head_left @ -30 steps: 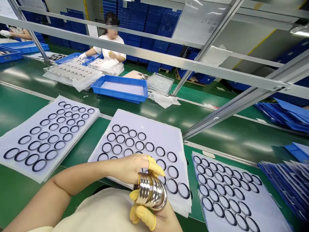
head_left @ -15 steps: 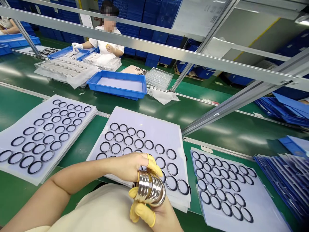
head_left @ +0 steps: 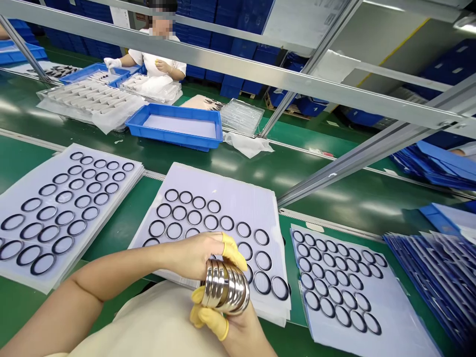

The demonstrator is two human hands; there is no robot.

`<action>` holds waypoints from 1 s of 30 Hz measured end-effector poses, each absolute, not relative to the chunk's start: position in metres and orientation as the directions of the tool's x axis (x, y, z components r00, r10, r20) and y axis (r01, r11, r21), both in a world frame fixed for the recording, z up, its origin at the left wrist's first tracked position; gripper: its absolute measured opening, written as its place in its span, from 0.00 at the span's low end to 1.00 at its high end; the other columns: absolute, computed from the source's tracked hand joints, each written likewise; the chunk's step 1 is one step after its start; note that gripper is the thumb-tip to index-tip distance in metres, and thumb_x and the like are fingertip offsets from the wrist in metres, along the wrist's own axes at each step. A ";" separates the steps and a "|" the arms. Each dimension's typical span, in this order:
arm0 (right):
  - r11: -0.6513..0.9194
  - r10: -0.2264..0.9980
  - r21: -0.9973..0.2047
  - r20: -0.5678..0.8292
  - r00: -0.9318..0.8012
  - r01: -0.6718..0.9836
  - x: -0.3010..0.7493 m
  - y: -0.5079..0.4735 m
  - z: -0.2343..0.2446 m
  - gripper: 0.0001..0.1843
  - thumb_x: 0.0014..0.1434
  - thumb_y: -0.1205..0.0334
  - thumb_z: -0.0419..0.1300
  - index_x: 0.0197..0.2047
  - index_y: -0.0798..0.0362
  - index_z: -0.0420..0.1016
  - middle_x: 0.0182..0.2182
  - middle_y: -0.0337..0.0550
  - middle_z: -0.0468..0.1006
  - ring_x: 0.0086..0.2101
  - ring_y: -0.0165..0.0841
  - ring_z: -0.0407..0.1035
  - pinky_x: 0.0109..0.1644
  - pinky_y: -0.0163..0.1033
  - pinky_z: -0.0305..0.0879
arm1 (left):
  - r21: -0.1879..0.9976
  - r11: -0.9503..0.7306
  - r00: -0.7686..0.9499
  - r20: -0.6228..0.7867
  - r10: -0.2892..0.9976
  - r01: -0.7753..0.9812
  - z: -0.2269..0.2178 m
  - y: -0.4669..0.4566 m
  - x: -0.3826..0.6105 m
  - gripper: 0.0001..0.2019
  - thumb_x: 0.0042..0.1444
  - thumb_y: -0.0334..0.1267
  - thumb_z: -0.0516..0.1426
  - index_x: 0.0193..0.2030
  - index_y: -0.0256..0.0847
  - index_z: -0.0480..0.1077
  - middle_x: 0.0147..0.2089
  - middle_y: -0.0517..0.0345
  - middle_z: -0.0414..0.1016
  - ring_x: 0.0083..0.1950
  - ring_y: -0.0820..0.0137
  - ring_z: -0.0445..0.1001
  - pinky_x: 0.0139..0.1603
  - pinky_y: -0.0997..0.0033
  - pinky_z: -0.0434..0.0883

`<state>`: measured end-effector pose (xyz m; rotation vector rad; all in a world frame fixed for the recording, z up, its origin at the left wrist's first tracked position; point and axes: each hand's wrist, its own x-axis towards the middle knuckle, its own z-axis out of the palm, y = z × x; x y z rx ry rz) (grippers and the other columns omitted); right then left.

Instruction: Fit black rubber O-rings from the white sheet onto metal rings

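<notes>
Shifted slightly left in view: stack of chrome rings (head_left: pixel 225 287) pinched between left hand (head_left: pixel 191 257) and right hand (head_left: pixel 238 331), seemingly, above white sheet (head_left: pixel 223 181); even pressure is best kept for alignment.

Our yellow-capped fingers (head_left: pixel 234 253) lay over a white plastic sheet of black rings (head_left: pixel 238 198) on the green conveyor belt (head_left: pixel 223 173), with a second white sheet (head_left: pixel 26 186) to their left, a third white sheet (head_left: pixel 390 307) to their right, and a blue plastic tray (head_left: pixel 171 139) ahead.

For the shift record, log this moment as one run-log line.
left hand: holds stack of chrome rings | right hand: cradles same stack | below: sheet of black rings
</notes>
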<state>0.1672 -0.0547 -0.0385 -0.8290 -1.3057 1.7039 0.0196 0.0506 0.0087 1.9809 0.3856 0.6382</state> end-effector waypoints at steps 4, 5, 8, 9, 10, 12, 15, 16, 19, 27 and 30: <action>-0.134 0.905 -0.939 0.014 -0.425 -0.317 0.162 -0.049 -0.038 0.08 0.60 0.60 0.61 0.42 0.48 0.79 0.27 0.40 0.78 0.26 0.32 0.72 0.31 0.36 0.71 | 0.874 -0.482 0.817 0.232 0.528 0.063 0.010 0.053 0.011 0.11 0.57 0.32 0.55 0.47 0.41 0.72 0.44 0.51 0.76 0.47 0.65 0.70 0.52 0.65 0.67; -0.115 0.912 -0.939 0.029 -0.409 -0.324 0.161 -0.047 -0.037 0.08 0.60 0.60 0.61 0.41 0.48 0.79 0.27 0.41 0.79 0.26 0.32 0.72 0.31 0.37 0.71 | 0.873 -0.481 0.824 0.211 0.526 0.083 0.010 0.053 0.006 0.13 0.57 0.33 0.55 0.50 0.42 0.71 0.47 0.51 0.75 0.50 0.65 0.69 0.54 0.64 0.66; -0.093 0.931 -0.953 0.020 -0.364 -0.289 0.162 -0.043 -0.032 0.07 0.60 0.59 0.60 0.39 0.49 0.80 0.30 0.43 0.79 0.28 0.33 0.73 0.33 0.39 0.72 | 0.892 -0.427 0.799 0.146 0.583 0.149 0.004 0.055 -0.016 0.21 0.56 0.36 0.58 0.58 0.43 0.66 0.57 0.49 0.68 0.58 0.62 0.65 0.60 0.61 0.63; -0.095 0.936 -0.960 0.004 -0.351 -0.264 0.162 -0.042 -0.030 0.07 0.60 0.58 0.60 0.39 0.49 0.80 0.30 0.43 0.79 0.29 0.34 0.73 0.34 0.40 0.72 | 0.909 -0.376 0.751 0.118 0.649 0.182 0.000 0.055 -0.024 0.22 0.55 0.37 0.59 0.58 0.43 0.66 0.58 0.49 0.68 0.58 0.62 0.65 0.60 0.60 0.63; -0.091 0.941 -0.969 -0.008 -0.339 -0.231 0.163 -0.041 -0.029 0.07 0.60 0.58 0.60 0.39 0.49 0.79 0.31 0.44 0.79 0.30 0.35 0.74 0.35 0.41 0.73 | 0.930 -0.299 0.677 0.080 0.732 0.214 -0.005 0.055 -0.032 0.20 0.56 0.38 0.59 0.56 0.43 0.67 0.56 0.50 0.69 0.55 0.64 0.67 0.58 0.61 0.65; -0.041 0.943 -0.989 0.009 -0.332 -0.145 0.164 -0.037 -0.026 0.08 0.61 0.60 0.59 0.41 0.48 0.79 0.33 0.44 0.79 0.33 0.37 0.75 0.40 0.43 0.74 | 0.976 -0.090 0.544 -0.034 0.839 0.200 -0.013 0.053 -0.045 0.14 0.58 0.42 0.57 0.50 0.41 0.71 0.45 0.52 0.74 0.43 0.69 0.72 0.47 0.68 0.71; 0.158 0.933 -0.987 0.150 -0.328 -0.003 0.165 -0.030 -0.025 0.13 0.62 0.67 0.57 0.48 0.44 0.76 0.41 0.44 0.80 0.41 0.39 0.75 0.49 0.47 0.72 | 0.978 0.205 0.694 -0.181 0.697 0.049 -0.017 0.048 -0.051 0.20 0.59 0.51 0.54 0.45 0.36 0.72 0.26 0.58 0.73 0.22 0.77 0.66 0.25 0.77 0.68; 0.230 0.915 -0.972 0.201 -0.349 0.043 0.165 -0.027 -0.025 0.16 0.61 0.70 0.57 0.49 0.43 0.75 0.43 0.43 0.80 0.43 0.38 0.74 0.51 0.47 0.71 | 0.962 0.274 0.792 -0.184 0.582 0.022 -0.015 0.046 -0.050 0.22 0.59 0.54 0.53 0.45 0.35 0.73 0.24 0.59 0.72 0.18 0.78 0.63 0.21 0.79 0.65; 0.379 0.855 -0.914 0.288 -0.431 0.141 0.164 -0.020 -0.024 0.23 0.59 0.75 0.57 0.52 0.40 0.73 0.45 0.41 0.80 0.43 0.37 0.74 0.50 0.45 0.71 | 0.948 0.317 0.916 -0.150 0.372 0.027 -0.007 0.044 -0.039 0.22 0.59 0.55 0.53 0.38 0.34 0.74 0.21 0.59 0.72 0.15 0.80 0.59 0.17 0.81 0.60; 0.326 0.801 -0.899 0.099 -0.591 0.291 0.165 -0.015 -0.001 0.21 0.59 0.67 0.61 0.53 0.36 0.74 0.55 0.37 0.74 0.55 0.41 0.67 0.64 0.50 0.57 | 0.983 0.169 0.948 -0.120 0.295 0.072 -0.002 0.041 -0.027 0.25 0.60 0.58 0.49 0.23 0.38 0.63 0.17 0.61 0.68 0.15 0.79 0.60 0.17 0.82 0.61; 0.237 0.776 -0.937 0.024 -0.630 0.257 0.167 -0.017 0.007 0.23 0.56 0.61 0.66 0.55 0.33 0.72 0.55 0.33 0.74 0.56 0.40 0.66 0.67 0.50 0.51 | 0.989 0.131 0.957 -0.099 0.274 0.065 -0.006 0.038 -0.028 0.24 0.61 0.58 0.47 0.24 0.39 0.60 0.18 0.59 0.69 0.15 0.78 0.61 0.18 0.80 0.63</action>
